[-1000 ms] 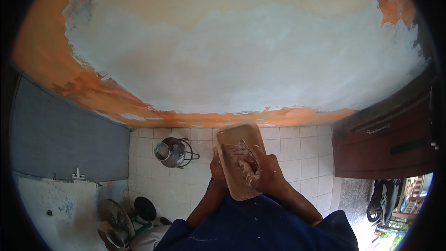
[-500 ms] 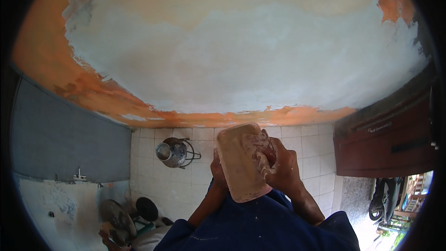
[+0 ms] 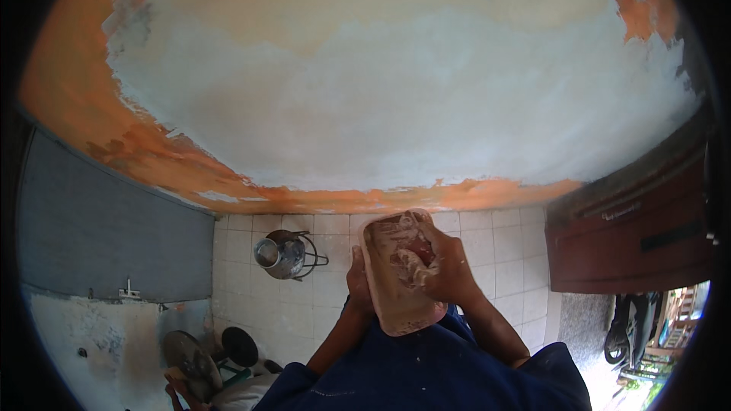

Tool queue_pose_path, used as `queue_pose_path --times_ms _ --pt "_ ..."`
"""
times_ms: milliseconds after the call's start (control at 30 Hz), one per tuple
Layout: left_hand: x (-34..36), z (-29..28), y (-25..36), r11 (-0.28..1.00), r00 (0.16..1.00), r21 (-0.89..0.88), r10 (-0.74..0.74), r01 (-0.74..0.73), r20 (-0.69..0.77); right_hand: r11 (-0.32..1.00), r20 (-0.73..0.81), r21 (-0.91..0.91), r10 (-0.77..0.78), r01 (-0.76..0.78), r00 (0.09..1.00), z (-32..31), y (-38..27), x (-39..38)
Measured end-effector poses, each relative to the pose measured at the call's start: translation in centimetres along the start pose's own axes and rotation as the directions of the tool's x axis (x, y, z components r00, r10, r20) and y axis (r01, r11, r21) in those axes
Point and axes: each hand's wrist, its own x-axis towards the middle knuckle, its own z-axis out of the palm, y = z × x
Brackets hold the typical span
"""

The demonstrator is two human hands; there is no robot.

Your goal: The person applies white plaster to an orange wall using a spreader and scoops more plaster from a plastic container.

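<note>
In front of my body I hold a pinkish-brown rectangular tub (image 3: 410, 318) with rounded corners, smeared with pale paste. My left hand (image 3: 359, 281) grips its left side, with most of its fingers hidden beneath. Over the tub's right half, my right hand (image 3: 445, 265) is closed, its fingers coated in whitish paste. A flat, paste-smeared piece (image 3: 417, 247) shows at those fingers, but I cannot make out its kind. Ahead rises a wall (image 3: 365, 106) with a broad whitish coat over orange paint.
A round metal pot-like vessel (image 3: 285, 257) on a dark-legged stand sits on the white tiled floor (image 3: 335, 259), left of the tub. Grey panel (image 3: 114, 221) borders the left, dark red panel (image 3: 624, 236) the right. Another person's arm (image 3: 183, 390) shows at lower left; a motorbike (image 3: 628, 327) stands lower right.
My right hand has shifted left and inward over the tub, taking the smeared piece with it. The tub has moved slightly down and right. The other person's arm at lower left has moved.
</note>
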Motion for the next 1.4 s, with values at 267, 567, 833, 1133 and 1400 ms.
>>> queue_pose_path --times_ms 267,567,833,1133,1400 --pt "0.0 -1.5 0.1 0.994 0.988 0.09 -0.042 0.056 -0.152 0.967 0.099 0.217 0.113 -0.133 0.989 -1.9 0.7 0.5" --pt "0.3 -3.1 0.0 0.981 0.978 0.177 -0.048 0.085 -0.201 0.94 0.033 0.304 0.152 -0.155 0.988 -2.5 1.2 -0.3" --pt "1.0 -1.7 0.2 0.985 0.976 0.121 -0.101 0.126 -0.195 0.965 0.018 0.195 0.174 -0.174 0.985 -2.9 0.7 -0.3" --pt "1.3 -0.2 0.1 0.995 0.985 0.01 -0.1 0.103 -0.14 0.951 -0.064 0.273 0.17 -0.147 0.983 -3.1 0.6 -0.6" --pt "1.3 0.4 0.3 1.0 0.991 0.0 -0.019 0.019 -0.129 0.866 0.028 0.46 0.207 -0.196 0.978 -3.8 0.6 -0.3"
